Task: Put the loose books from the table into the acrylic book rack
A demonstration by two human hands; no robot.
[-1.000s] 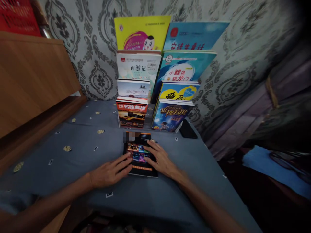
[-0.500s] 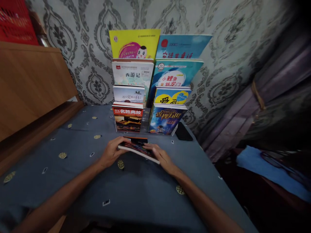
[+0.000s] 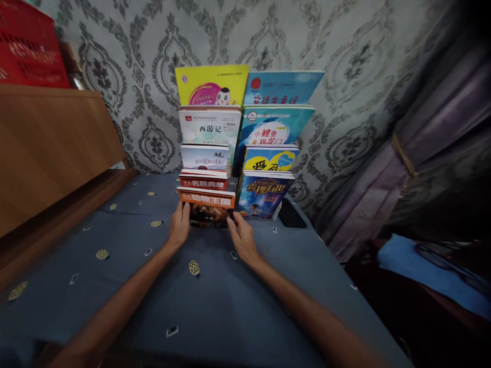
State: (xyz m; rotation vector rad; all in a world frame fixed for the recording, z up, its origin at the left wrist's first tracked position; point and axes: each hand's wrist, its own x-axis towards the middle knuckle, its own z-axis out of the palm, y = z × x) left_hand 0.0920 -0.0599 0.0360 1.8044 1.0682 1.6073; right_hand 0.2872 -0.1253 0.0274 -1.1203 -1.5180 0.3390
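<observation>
Between my hands stands a book with an orange title band and a dark animal picture [image 3: 209, 208], upright with its cover towards me. My left hand [image 3: 179, 225] grips its left edge, and my right hand [image 3: 241, 235] holds its lower right edge. Right behind it is a red-topped book [image 3: 203, 182], mostly covered. Farther back in the same column rise a pale book [image 3: 204, 157], a white book [image 3: 209, 125] and a yellow one [image 3: 213, 84]. Beside them, a dark blue book [image 3: 263, 194] fronts the right column.
Blue and teal books [image 3: 284, 87] stand behind in the right column, against the patterned wall [image 3: 356, 102]. A black flat object [image 3: 292, 213] lies right of the books. A wooden cabinet [image 3: 53, 153] borders the patterned cloth [image 3: 134, 276]; glasses [image 3: 441, 255] rest on blue cloth at right.
The book in my hands has gone from tilted low over the cloth to upright in front of the red-topped book. Both hands now hold its sides. The view has shifted slightly.
</observation>
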